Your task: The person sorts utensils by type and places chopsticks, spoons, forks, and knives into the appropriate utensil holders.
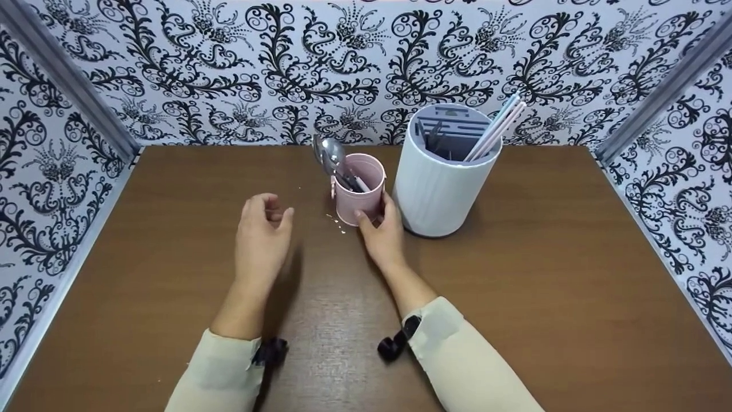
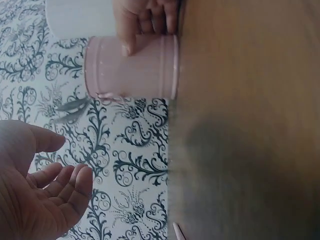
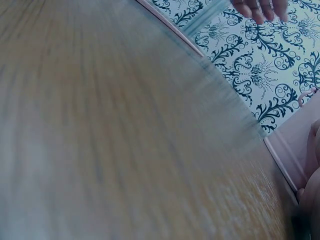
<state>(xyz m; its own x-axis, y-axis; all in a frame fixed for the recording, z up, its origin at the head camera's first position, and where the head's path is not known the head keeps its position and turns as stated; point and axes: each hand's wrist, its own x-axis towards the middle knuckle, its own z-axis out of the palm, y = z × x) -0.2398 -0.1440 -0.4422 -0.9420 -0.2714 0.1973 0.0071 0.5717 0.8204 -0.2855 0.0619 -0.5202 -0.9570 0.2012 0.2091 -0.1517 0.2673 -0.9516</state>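
A pink cup [image 1: 353, 202] with small side handles stands near the back of the table. Metal spoons [image 1: 332, 154] lean out over its left rim, and other utensil handles show inside. My right hand [image 1: 386, 234] grips the cup low on its right side, the thumb [image 2: 127, 46] lying across the front wall. To the left of the cup, my left hand [image 1: 260, 240] is held apart from it with loosely bent fingers and nothing in them. In the right wrist view only part of the pink cup [image 3: 292, 145] shows at the right edge.
Just right of the cup stands a tall white utensil holder [image 1: 437, 191] with a grey slotted top. Pale blue and pink sticks [image 1: 496, 129] rise from it, beside dark utensils. Small white flecks [image 1: 336, 222] mark the brown table [image 1: 543, 286]. Patterned walls [image 1: 354, 57] enclose the back and sides.
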